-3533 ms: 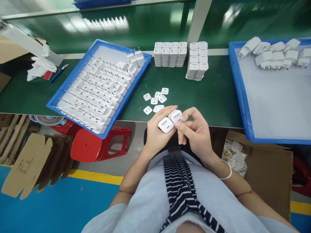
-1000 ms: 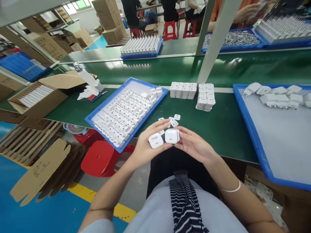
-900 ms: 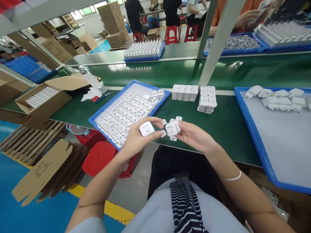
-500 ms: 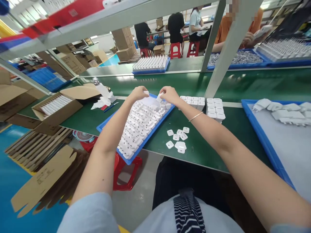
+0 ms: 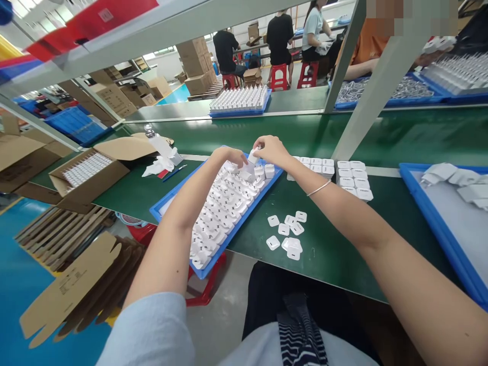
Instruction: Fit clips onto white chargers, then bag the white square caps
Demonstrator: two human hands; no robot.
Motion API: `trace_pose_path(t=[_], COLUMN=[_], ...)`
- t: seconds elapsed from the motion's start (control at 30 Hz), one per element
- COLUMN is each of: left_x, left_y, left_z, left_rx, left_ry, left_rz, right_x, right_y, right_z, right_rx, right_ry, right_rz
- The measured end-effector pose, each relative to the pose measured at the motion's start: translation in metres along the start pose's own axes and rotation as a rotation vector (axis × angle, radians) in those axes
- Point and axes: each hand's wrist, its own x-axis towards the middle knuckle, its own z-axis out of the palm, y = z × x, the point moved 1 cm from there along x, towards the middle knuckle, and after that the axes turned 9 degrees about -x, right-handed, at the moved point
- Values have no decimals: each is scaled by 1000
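As both arms reach across a green counter (image 5: 328, 226), the right hand (image 5: 271, 149) pinches a white plug (image 5: 253, 156) in its fingertips over the far end of a blue tray (image 5: 237, 227); whether the plug's base rests on anything cannot be told. Just beside it, the left hand (image 5: 231, 155) bends downward over the same tray, its back to the camera, so that it is impossible to tell whether it grips anything. Packed rows of plugs (image 5: 217, 218) fill much of the tray, and two more stand together in the corner near the right hand. A thin white bracelet (image 5: 318, 188) circles the right forearm. Nearer the counter's edge, loose slotted plates (image 5: 283, 229) lie scattered, some overlapping. Beyond them stand two blocks of stacked plates (image 5: 352, 178), the left block partly hidden by the right forearm. At far right, a second tray (image 5: 433, 221) holds white pieces (image 5: 473, 187) along its back. To the left of the rows, a blue pen (image 5: 174, 173) lies near crumpled tissue (image 5: 159, 165), with an open carton (image 5: 102, 181) farther left. Across the way, a person in orange (image 5: 366, 43) works behind a tray of metal parts (image 5: 404, 90), while three people (image 5: 279, 35) sit on red stools (image 5: 279, 77) in the background.
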Motion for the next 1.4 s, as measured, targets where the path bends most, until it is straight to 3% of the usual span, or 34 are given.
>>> trace_pose_path(t=[0.13,0.53,0.6,0.67,0.8,0.97,1.07,1.13,1.27,1.4], left_x=[-2,-11,-16,-19,-18,-10,-8,-7,-5,-5], left_y=[9,23,18,9,-18,-43,-48,-48,-42,-32], left_z=[7,11,6,-3,-17,-4,4,6,8,10], left_rx=[40,-121,-180,-238,-293,-335,-374,-395,-425,-425], left_ry=[-169,-298,-282,-181,67,36,27,3,-73,-114], left_rz=[15,96,111,120,42,-119,-151,-154,-127,-131], right_x=[1,5,5,6,13,15,13,15,21,14], right_y=[10,20,25,25,6,-36,-45,-40,-13,13], right_z=[-2,-10,-12,-13,0,31,31,20,-6,-2], right_rx=[23,132,99,25,-157,-235,-266,-277,-319,-359], right_ry=[61,122,133,116,-46,-313,-511,-574,-575,-656], right_rz=[21,29,61,88,35,-67,-121,-145,-135,-113])
